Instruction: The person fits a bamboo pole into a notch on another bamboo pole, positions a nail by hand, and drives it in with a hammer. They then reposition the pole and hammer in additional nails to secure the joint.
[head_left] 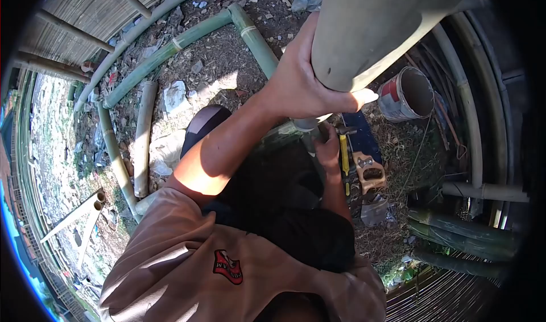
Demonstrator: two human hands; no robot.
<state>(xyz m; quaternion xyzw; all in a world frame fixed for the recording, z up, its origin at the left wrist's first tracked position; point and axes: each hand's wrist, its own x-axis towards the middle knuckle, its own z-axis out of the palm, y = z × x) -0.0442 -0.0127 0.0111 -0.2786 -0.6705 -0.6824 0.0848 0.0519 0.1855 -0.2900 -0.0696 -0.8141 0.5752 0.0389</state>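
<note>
A thick grey bamboo pole [364,32] stands upright close to the camera and fills the top of the head view. My left hand [301,77] is wrapped around it, thumb pressed across its front. Lower down, my right hand [329,146] is curled around the pole's lower part near the ground; the exact grip is partly hidden in shadow. Just right of that hand lie a yellow-handled tool [343,157] and a hand saw [369,171] with a wooden handle and a blue blade. My knees in dark trousers are bent below the hands.
A red and white paint can [406,94] sits open on the ground right of the pole. Green bamboo poles [170,46] lie across the littered dirt at left. More bamboo [460,237] is stacked at right, with curved poles [469,106] behind. Woven bamboo panels [79,15] stand at the top left.
</note>
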